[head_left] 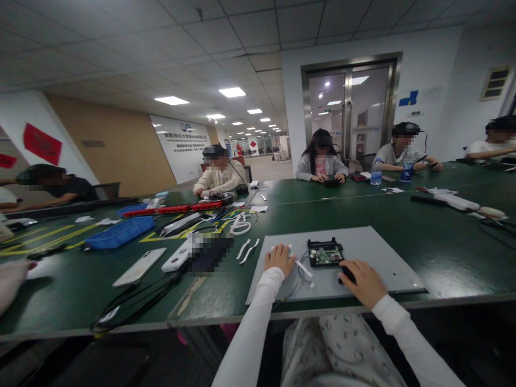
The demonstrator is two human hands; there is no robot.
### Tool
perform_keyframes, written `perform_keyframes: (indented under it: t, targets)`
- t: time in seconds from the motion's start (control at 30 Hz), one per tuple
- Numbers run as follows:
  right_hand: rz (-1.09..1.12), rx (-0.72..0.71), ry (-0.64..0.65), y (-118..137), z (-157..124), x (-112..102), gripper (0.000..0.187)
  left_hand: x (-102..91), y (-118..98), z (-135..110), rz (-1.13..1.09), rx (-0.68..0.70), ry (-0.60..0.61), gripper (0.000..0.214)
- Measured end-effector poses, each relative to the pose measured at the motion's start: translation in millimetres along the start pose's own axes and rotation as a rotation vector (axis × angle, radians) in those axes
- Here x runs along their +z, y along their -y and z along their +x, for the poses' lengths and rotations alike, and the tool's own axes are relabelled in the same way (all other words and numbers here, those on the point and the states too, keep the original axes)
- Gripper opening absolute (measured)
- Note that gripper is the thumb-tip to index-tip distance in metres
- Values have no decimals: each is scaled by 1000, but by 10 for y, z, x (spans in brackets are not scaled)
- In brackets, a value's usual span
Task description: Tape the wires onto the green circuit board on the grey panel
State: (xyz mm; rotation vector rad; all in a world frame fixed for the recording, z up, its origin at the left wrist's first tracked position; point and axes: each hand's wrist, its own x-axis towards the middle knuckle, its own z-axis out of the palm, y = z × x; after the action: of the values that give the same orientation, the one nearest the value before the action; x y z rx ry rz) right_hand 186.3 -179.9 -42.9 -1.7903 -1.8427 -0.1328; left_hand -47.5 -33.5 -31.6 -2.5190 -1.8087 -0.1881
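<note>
Circuit board sits seated but uncovered in a black frame between both hands' fingers, head view. Left hand lies loosely spread on the gray panel; right hand grips a small black object. Beside the left fingers, a white strip seems unattached, so work looks unfinished.

Your left: blue bin, white phone lying flat near black cables. Across table from you: clear bottle near blue container, seated co-worker in gray jacket. Behind: glass doors.
</note>
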Motion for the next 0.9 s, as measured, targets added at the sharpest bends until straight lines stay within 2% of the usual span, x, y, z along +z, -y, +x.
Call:
perform_keyframes:
  t: [0.23,0.37,0.5,0.6,0.77,0.9]
  targets:
    - [12,-33,-5,-40,-17,22,33,-13,42,0,-141,-20,-58,46]
    - [1,-37,-18,-17,-30,22,34,-159,105,94,-179,-67,-124,46]
    - [-6,-40,-23,-18,-29,24,33,-405,292,193,-171,-139,-230,37]
    - [-2,-36,-14,-20,-28,24,33,-508,523,136,-149,-239,-312,32]
    - [9,-26,-12,-13,-41,2,33,-423,878,-115,-107,-481,-346,28]
    - [-5,-16,-19,-6,-51,-18,32,-338,954,-178,-54,-565,-304,33]
